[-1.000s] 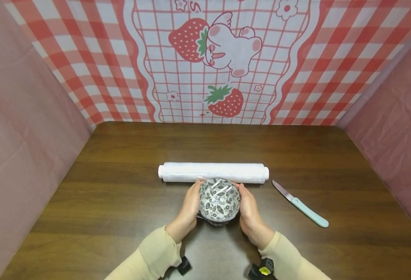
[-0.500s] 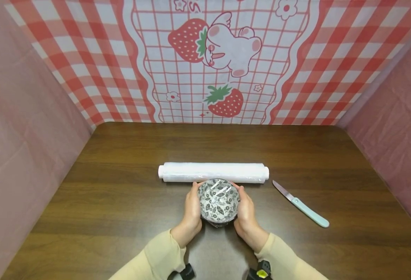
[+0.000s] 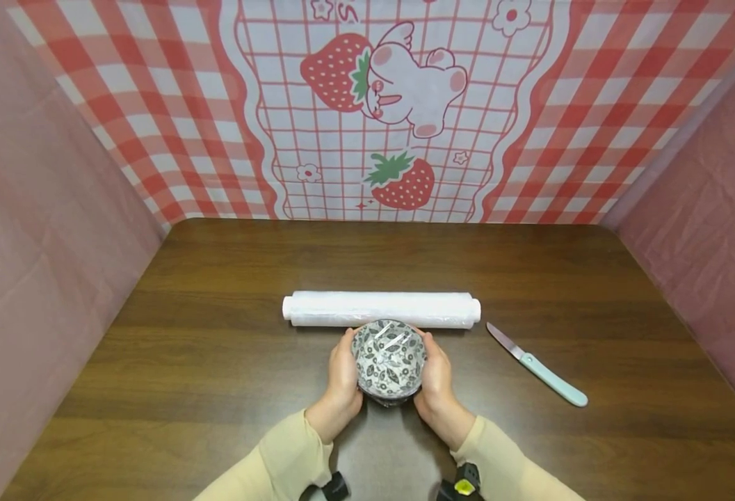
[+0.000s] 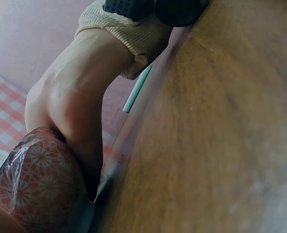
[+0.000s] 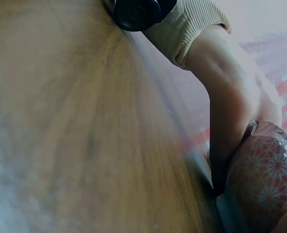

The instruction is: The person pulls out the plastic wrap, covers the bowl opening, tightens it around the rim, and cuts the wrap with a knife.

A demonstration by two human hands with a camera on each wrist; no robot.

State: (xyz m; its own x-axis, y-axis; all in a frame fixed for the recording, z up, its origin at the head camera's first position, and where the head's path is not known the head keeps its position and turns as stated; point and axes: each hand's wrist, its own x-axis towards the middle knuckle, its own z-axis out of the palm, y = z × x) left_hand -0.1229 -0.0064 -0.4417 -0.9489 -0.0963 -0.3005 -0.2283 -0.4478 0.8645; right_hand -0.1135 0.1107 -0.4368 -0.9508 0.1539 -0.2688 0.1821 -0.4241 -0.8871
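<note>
A round bowl point(image 3: 389, 358) with a dark leaf and flower pattern inside has clear plastic wrap stretched across its top, shining with glare. Its outer wall point(image 4: 43, 187) shows a reddish starburst pattern under wrinkled wrap in the left wrist view. My left hand point(image 3: 344, 376) grips the bowl's left side, and my right hand point(image 3: 436, 379) grips its right side. Both palms lie against the wall; the far fingers are mostly hidden behind the bowl. Just beyond it lies a white roll of plastic wrap point(image 3: 382, 309).
A knife point(image 3: 537, 365) with a pale mint handle lies right of my right hand, blade tip toward the roll. The brown wooden table point(image 3: 217, 390) extends to both sides. A red checked cloth point(image 3: 192, 125) hangs behind it, with pink cloth at the sides.
Both hands have shifted round the bowl, their palms now closer to its near side. The bowl has slid slightly left. Loose wrap at its lower left no longer sticks out.
</note>
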